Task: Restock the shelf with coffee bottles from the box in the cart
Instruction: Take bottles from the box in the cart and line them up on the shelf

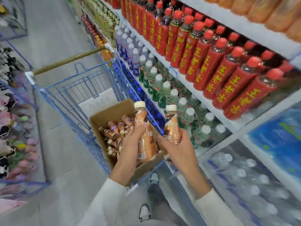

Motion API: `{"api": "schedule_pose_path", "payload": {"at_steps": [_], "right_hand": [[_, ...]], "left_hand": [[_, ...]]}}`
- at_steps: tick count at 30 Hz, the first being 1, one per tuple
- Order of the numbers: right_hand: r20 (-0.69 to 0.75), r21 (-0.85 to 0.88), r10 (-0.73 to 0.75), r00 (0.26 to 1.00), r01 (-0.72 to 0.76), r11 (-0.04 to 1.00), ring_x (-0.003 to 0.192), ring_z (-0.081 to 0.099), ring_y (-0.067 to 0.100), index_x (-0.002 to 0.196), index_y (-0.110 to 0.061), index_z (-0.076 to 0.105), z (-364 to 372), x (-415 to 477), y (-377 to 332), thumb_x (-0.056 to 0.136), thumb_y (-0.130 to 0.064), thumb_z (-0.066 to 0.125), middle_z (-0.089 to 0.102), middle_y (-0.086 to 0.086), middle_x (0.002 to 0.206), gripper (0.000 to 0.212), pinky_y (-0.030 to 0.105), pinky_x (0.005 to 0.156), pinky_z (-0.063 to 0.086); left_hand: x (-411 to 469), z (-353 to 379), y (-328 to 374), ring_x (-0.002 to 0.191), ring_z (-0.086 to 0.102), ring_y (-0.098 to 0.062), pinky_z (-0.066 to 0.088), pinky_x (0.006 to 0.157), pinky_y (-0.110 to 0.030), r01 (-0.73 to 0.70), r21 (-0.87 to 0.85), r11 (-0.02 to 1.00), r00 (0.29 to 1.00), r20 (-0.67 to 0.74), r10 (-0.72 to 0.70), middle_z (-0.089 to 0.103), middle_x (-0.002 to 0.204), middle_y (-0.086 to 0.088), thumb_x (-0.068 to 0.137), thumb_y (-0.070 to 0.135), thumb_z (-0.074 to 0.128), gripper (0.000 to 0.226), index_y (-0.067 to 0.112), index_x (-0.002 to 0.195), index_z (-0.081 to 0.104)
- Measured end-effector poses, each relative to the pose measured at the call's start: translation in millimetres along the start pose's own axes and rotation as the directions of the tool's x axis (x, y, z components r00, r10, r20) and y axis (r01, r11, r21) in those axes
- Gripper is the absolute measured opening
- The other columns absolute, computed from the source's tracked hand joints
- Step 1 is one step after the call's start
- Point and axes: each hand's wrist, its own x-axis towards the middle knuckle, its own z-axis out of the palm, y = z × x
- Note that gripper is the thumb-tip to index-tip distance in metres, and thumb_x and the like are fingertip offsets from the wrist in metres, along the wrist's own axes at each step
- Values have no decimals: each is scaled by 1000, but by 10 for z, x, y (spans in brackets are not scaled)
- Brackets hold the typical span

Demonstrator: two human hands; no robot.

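1. Left hand point(130, 142) wraps a coffee bottle point(144, 136) at frame centre.
2. Right hand point(177, 149) grips a second bottle point(171, 126) — just right.
3. Both sit above the cardboard box point(104, 118) in the blue cart point(73, 95) — more bottles inside.

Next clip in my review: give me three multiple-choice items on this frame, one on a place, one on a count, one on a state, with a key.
1. Where does the cardboard box sit?
A. in the blue cart
B. on the floor
C. on a shelf

2. How many coffee bottles are held in all?
A. one
B. two
C. four

3. What state is the box in?
A. taped shut
B. open and empty
C. open with bottles inside

Key: 1 A, the cart's wire walls surround it. 2 B, the left hand grips one coffee bottle and the right hand another. 3 C, its flaps are up and bottles lie inside.
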Motion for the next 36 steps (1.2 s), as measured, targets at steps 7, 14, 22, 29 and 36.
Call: {"api": "schedule_pose_path", "payload": {"at_steps": [7, 14, 22, 29, 36], "right_hand": [[-241, 75, 37, 970, -19, 997, 72, 66, 5, 101, -30, 55, -703, -575, 261, 76, -42, 83, 69, -11, 86, 39, 22, 65, 52], [-437, 171, 92, 895, -18, 985, 67, 66, 4, 98, -34, 54, -1601, -1013, 450, 77, -43, 83, 69, -12, 80, 37, 29, 63, 54], [-610, 236, 79, 788, 87, 968, 52, 52, 1, 95, -23, 55, -2930, -1488, 641, 79, -36, 83, 60, -5, 75, 35, 13, 47, 42], [-706, 176, 14, 708, 156, 972, 62, 60, 5, 97, -30, 58, -3982, -1760, 599, 74, -47, 83, 64, -15, 73, 38, 30, 62, 52], [-791, 69, -120, 600, 281, 957, 69, 64, 6, 99, -27, 57, -4815, -1665, 193, 77, -43, 83, 66, -5, 85, 37, 19, 54, 50]], "left_hand": [[-385, 670, -337, 73, 68, -27, 59, 78, -45, 91, 132, 987, 972, 203, -117, 69, 87, -14, 79, 42, 79, 37, 14, 102, 70], [-761, 1510, -626, 73, 70, -29, 60, 70, -39, 70, 295, 953, 905, 384, -185, 74, 86, -15, 77, 44, 73, 44, 15, 109, 70], [-1403, 2781, -1042, 69, 71, -32, 60, 61, -36, 21, 361, 932, 819, 528, -223, 75, 89, -20, 71, 44, 75, 49, 11, 107, 70], [-1834, 3820, -1138, 77, 72, -32, 58, 62, -35, -118, 323, 939, 745, 654, -131, 74, 93, -20, 60, 54, 78, 57, 16, 103, 71], [-1943, 4780, -951, 70, 69, -25, 59, 68, -40, -301, 258, 918, 642, 766, -5, 72, 87, -15, 84, 43, 73, 34, 13, 100, 68]]}}
